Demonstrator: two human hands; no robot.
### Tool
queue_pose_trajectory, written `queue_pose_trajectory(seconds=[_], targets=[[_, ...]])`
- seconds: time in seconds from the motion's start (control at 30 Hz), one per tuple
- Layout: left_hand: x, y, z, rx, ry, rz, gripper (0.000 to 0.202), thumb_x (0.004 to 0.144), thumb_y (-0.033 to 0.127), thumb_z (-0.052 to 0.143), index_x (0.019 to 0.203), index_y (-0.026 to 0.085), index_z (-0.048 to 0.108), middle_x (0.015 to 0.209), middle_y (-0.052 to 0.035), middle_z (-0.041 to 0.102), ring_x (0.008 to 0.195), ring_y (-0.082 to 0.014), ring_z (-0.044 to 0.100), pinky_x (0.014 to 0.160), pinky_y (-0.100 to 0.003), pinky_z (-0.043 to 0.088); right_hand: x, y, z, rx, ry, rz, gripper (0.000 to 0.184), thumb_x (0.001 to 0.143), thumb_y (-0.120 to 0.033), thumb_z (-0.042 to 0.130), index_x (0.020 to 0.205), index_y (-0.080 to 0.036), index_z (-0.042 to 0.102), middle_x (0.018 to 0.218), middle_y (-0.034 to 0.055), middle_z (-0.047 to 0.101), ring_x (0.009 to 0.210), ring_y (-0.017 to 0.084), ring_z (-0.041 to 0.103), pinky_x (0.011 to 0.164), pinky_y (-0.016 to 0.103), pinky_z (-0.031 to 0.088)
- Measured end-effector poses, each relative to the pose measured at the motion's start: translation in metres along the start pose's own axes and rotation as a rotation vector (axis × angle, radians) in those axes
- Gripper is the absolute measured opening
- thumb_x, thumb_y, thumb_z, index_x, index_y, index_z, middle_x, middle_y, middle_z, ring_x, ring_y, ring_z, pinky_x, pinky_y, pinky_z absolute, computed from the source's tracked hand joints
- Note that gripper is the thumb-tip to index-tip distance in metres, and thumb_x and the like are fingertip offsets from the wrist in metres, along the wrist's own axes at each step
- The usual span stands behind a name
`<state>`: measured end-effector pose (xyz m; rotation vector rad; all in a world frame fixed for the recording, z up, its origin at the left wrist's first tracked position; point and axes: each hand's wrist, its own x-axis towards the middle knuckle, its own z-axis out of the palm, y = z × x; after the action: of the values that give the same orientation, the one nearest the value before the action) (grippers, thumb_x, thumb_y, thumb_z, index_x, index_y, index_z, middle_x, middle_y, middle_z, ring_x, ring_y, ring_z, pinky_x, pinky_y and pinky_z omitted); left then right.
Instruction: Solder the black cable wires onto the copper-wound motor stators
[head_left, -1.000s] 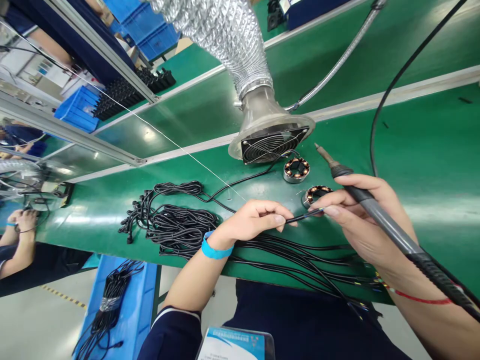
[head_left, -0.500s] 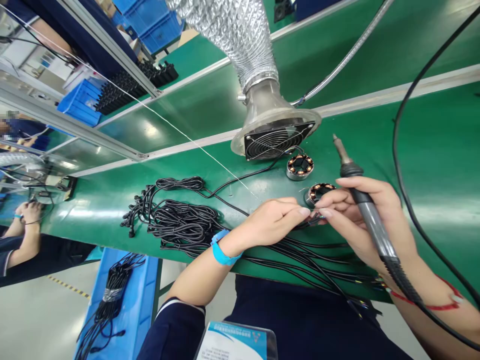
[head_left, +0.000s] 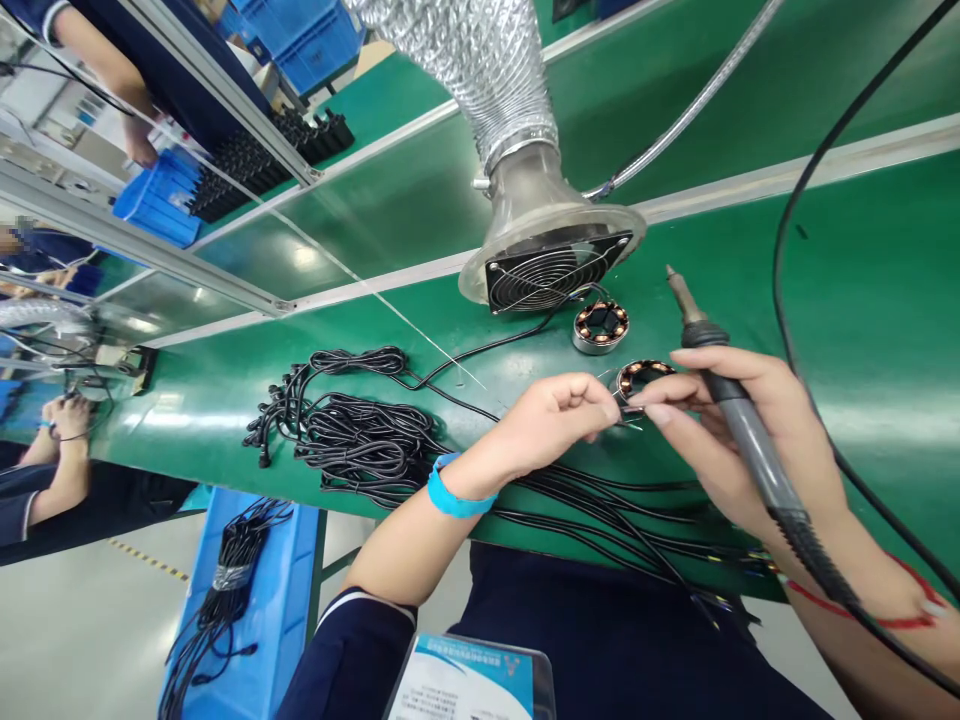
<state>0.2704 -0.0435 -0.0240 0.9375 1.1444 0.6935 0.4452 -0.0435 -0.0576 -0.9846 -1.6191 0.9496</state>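
Observation:
My right hand is closed around a soldering iron, its tip pointing up and away from me. The thumb and a finger of that hand also pinch thin wire ends. My left hand is closed in a pinch on the same wires, its fingertips just apart from the right ones. Right behind the fingertips lies a motor stator with copper windings, partly hidden by my right fingers. Another stator rests farther back, a black cable running to it.
A fume extractor hood hangs over the green bench. Coiled black cables lie left, with more cables along the front edge. A blue bin stands lower left. The iron's cord loops at right. Co-workers' hands show far left.
My left hand has shifted slightly, its fingers now more curled, and the wire ends show more clearly between my hands. At upper left, a co-worker's hand has come down to a blue bin.

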Motion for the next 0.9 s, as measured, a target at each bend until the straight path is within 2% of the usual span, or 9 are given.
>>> queue_pose_trajectory(seconds=[0.07, 0.17, 0.23, 0.3, 0.43, 0.57, 0.9], targets=[[0.007, -0.001, -0.001, 0.001, 0.107, 0.004, 0.014, 0.076, 0.011, 0.058, 0.064, 0.014, 0.052, 0.054, 0.0084, 0.047, 0.052, -0.0025, 0.039, 0.054, -0.019, 0.031, -0.002, 0.0, -0.006, -0.142, -0.002, 0.035, 0.037, 0.094, -0.034, 0.059, 0.128, -0.022, 0.053, 0.089, 0.0025, 0.072, 0.082, 0.015, 0.071, 0.07, 0.024, 0.058], [0.016, -0.005, -0.004, -0.003, 0.194, -0.02, 0.016, 0.075, 0.007, 0.054, 0.061, 0.014, 0.051, 0.052, 0.0095, 0.044, 0.049, -0.0024, 0.035, 0.052, -0.02, 0.027, -0.009, -0.001, -0.014, -0.319, 0.036, -0.004, 0.042, 0.097, -0.037, 0.054, 0.136, -0.024, 0.053, 0.09, 0.0025, 0.073, 0.071, 0.013, 0.07, 0.064, 0.024, 0.056], [0.019, -0.009, -0.007, -0.01, 0.206, -0.043, 0.016, 0.075, 0.007, 0.053, 0.061, 0.015, 0.051, 0.05, 0.0101, 0.042, 0.048, -0.0025, 0.033, 0.052, -0.021, 0.026, -0.013, 0.002, -0.018, -0.292, 0.097, -0.052, 0.036, 0.094, -0.033, 0.059, 0.129, -0.024, 0.06, 0.1, 0.0047, 0.072, 0.068, 0.012, 0.068, 0.06, 0.025, 0.055], [0.019, -0.013, -0.008, -0.015, 0.208, -0.068, 0.017, 0.076, 0.008, 0.054, 0.061, 0.015, 0.05, 0.049, 0.0105, 0.041, 0.046, -0.0028, 0.031, 0.05, -0.021, 0.024, -0.017, 0.008, -0.02, -0.257, 0.179, -0.1, 0.027, 0.088, -0.029, 0.066, 0.115, -0.022, 0.067, 0.101, 0.0058, 0.071, 0.067, 0.012, 0.067, 0.057, 0.026, 0.052], [0.018, -0.018, -0.009, -0.025, 0.211, -0.069, 0.017, 0.076, 0.01, 0.055, 0.061, 0.015, 0.049, 0.049, 0.0103, 0.041, 0.047, -0.0028, 0.031, 0.051, -0.021, 0.024, -0.021, 0.023, -0.02, -0.229, 0.252, -0.254, 0.014, 0.082, -0.026, 0.069, 0.095, -0.021, 0.07, 0.079, 0.0032, 0.068, 0.059, 0.013, 0.061, 0.048, 0.026, 0.044], [0.018, -0.02, -0.008, -0.027, 0.21, -0.061, 0.018, 0.077, 0.01, 0.054, 0.061, 0.015, 0.049, 0.049, 0.0101, 0.04, 0.047, -0.0022, 0.031, 0.051, -0.02, 0.026, -0.024, 0.029, -0.02, -0.165, 0.232, -0.263, 0.014, 0.081, -0.022, 0.067, 0.095, -0.02, 0.071, 0.079, 0.0036, 0.066, 0.056, 0.011, 0.056, 0.045, 0.025, 0.04], [0.017, -0.019, -0.007, -0.078, 0.18, -0.064, 0.02, 0.079, 0.005, 0.051, 0.062, 0.015, 0.049, 0.046, 0.0101, 0.039, 0.045, -0.0019, 0.03, 0.048, -0.019, 0.024, -0.024, 0.024, -0.02, -0.156, 0.116, -0.238, 0.012, 0.083, -0.02, 0.066, 0.094, -0.017, 0.068, 0.08, 0.0032, 0.066, 0.055, 0.007, 0.054, 0.043, 0.019, 0.039]])
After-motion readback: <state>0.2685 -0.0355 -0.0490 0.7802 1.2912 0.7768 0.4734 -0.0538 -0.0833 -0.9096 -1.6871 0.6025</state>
